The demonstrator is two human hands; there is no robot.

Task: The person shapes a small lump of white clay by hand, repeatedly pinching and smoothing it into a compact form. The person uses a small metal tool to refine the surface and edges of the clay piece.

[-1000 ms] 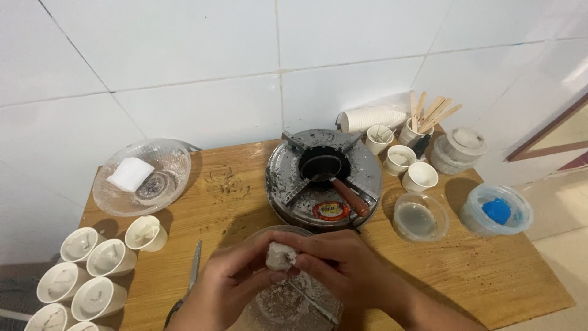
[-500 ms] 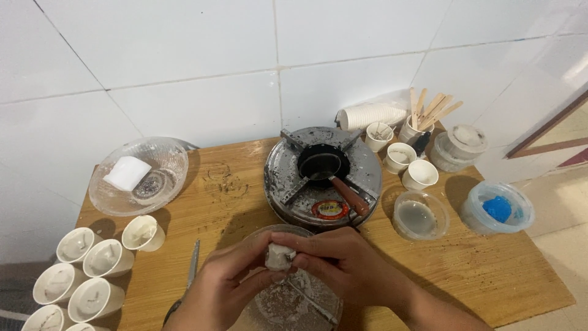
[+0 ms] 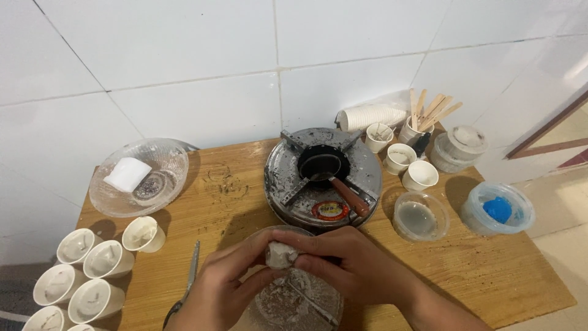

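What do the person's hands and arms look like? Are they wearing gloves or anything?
No gloves. Both the left hand and the right hand are bare, with no rings or watch that I can see. The forearms are bare too, with no sleeves showing before the picture's edge. The fingernails look short.

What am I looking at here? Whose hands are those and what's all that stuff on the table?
The camera sits on a person's head and looks down, so these are that person's own hands. The left hand and right hand together pinch a small whitish lump over a clear bowl. On the wooden table stand a small round stove with a little dark pot, many white cups, a glass dish holding a white block, wooden sticks and scissors.
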